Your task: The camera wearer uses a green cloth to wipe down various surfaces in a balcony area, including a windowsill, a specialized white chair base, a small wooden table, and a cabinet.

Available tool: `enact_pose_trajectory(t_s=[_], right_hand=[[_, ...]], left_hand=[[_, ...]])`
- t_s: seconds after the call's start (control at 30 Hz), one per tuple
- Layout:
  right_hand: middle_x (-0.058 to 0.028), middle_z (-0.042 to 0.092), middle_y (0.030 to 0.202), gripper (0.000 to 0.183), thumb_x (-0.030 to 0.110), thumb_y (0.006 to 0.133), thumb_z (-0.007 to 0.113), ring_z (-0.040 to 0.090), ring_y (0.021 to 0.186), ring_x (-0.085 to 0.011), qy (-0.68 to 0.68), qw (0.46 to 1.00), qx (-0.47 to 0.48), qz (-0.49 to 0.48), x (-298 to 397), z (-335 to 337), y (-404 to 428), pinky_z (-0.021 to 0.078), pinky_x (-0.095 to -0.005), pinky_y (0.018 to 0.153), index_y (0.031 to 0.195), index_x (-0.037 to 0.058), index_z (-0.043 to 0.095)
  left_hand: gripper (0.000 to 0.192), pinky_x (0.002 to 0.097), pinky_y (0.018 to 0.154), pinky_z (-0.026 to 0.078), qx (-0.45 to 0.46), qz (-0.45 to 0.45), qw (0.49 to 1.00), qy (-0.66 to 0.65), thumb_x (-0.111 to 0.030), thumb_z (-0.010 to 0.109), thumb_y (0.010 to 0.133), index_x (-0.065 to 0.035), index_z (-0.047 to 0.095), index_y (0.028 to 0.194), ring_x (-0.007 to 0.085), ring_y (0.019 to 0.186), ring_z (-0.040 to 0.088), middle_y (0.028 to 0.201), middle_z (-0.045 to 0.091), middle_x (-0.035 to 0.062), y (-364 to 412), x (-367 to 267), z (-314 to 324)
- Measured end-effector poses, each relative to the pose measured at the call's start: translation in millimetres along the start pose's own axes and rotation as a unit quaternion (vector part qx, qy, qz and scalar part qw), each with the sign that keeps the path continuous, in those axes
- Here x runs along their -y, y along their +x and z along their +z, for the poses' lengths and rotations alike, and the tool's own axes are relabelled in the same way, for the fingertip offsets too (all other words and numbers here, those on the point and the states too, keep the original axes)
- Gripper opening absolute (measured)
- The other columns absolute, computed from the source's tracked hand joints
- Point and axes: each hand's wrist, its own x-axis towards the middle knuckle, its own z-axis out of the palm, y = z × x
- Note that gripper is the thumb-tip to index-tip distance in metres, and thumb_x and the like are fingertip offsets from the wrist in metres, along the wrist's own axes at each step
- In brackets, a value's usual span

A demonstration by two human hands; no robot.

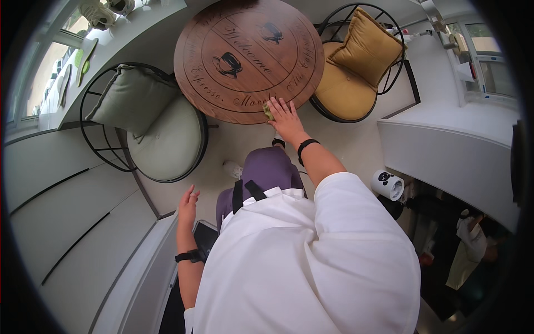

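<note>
A round wooden table [254, 89] with printed lettering and cup pictures stands in front of me. My right hand [285, 120] lies over its near edge, fingers spread flat, with a small crumpled green cloth or sponge [267, 111] under or beside the thumb side. How firmly the hand grips it cannot be seen. My left hand [189, 204] hangs at my left side, away from the table, with fingers apart and nothing in it. Both forearms wear a black band.
A chair with a grey-green seat [167, 142] and cushion stands left of the table, a chair with a yellow seat [346, 92] and cushion right of it. Shoes [98, 16] lie on the sill at upper left. A white cylindrical bin [386, 183] is at my right, by a grey cabinet [442, 158].
</note>
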Motion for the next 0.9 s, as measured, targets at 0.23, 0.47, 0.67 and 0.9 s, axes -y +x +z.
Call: enact_pose_trajectory(t_s=[0.23, 0.47, 0.67, 0.9], right_hand=[[-0.0003, 0.007, 0.162, 0.065, 0.042, 0.103, 0.034, 0.010, 0.149, -0.0246, 0.019, 0.985, 0.062, 0.159, -91, -17, 20, 0.0087, -0.0473, 0.120, 0.156, 0.0191, 0.006], [-0.0052, 0.025, 0.154, 0.052, 0.027, 0.100, 0.047, 0.024, 0.141, -0.0291, 0.120, 0.968, 0.028, 0.218, -132, -38, 79, 0.0211, -0.0498, 0.114, 0.148, 0.0160, 0.031], [-0.0110, 0.056, 0.125, 0.034, 0.016, 0.101, 0.047, 0.057, 0.111, -0.0219, 0.802, 0.532, 0.230, 0.149, -82, -121, 94, 0.0528, -0.0383, 0.086, 0.134, 0.0081, 0.048], [-0.0098, 0.050, 0.134, 0.039, 0.016, 0.103, 0.041, 0.051, 0.124, -0.0225, 0.865, 0.379, 0.328, -0.026, 20, -289, 55, 0.0457, -0.0410, 0.103, 0.141, 0.0099, 0.036]], left_hand=[[0.044, 0.0283, 0.088, 0.043, 0.042, 0.044, 0.997, 0.041, -0.029, 0.046, 0.100, -0.0212, 0.048, 0.143, 0.0145, 0.109, 0.057, 0.127, 0.063, 0.0042, 34, -31, 50], [0.039, 0.0251, 0.095, 0.041, 0.024, 0.065, 0.997, -0.014, -0.021, 0.049, 0.099, -0.0107, 0.053, 0.137, 0.0127, 0.109, 0.058, 0.122, 0.065, 0.0077, 35, -108, 119], [0.040, 0.0322, 0.096, 0.041, 0.011, 0.152, 0.985, -0.078, -0.029, 0.048, 0.100, -0.0118, 0.052, 0.137, 0.0165, 0.115, 0.056, 0.124, 0.063, 0.0061, 4, -197, 132], [0.050, 0.0286, 0.090, 0.045, 0.080, 0.271, 0.924, -0.257, -0.028, 0.059, 0.097, -0.0098, 0.043, 0.140, 0.0146, 0.102, 0.057, 0.119, 0.059, 0.0051, -83, -265, 127]])
